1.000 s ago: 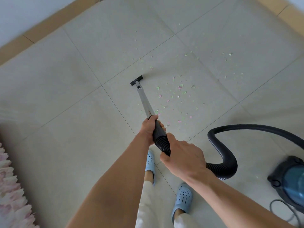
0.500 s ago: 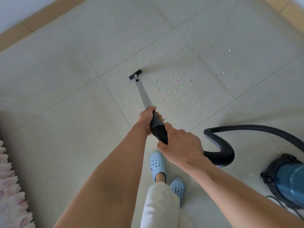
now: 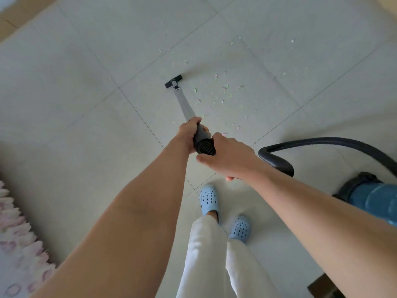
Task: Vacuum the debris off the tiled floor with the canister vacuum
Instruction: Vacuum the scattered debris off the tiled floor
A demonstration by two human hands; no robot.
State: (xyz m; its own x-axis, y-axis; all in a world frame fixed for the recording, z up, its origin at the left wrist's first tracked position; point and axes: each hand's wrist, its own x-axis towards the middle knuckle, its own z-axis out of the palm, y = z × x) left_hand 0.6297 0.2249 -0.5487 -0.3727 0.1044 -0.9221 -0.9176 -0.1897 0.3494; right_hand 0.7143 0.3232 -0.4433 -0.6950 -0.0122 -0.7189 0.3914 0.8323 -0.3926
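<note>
Gripping the wand [image 3: 186,107]: left hand [image 3: 189,134] forward, right hand [image 3: 229,155] on the hose [image 3: 206,146].

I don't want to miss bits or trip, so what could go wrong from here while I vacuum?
The nozzle sits left of most debris, so a straight stroke may miss it. The hose loops just behind the right hand near the right shoe, a likely snag. Scattered bits reach far right, easy to overlook.

Two hands [image 3: 214,151], one vacuum [image 3: 373,196], perhaps thirty scraps [image 3: 224,89]
</note>
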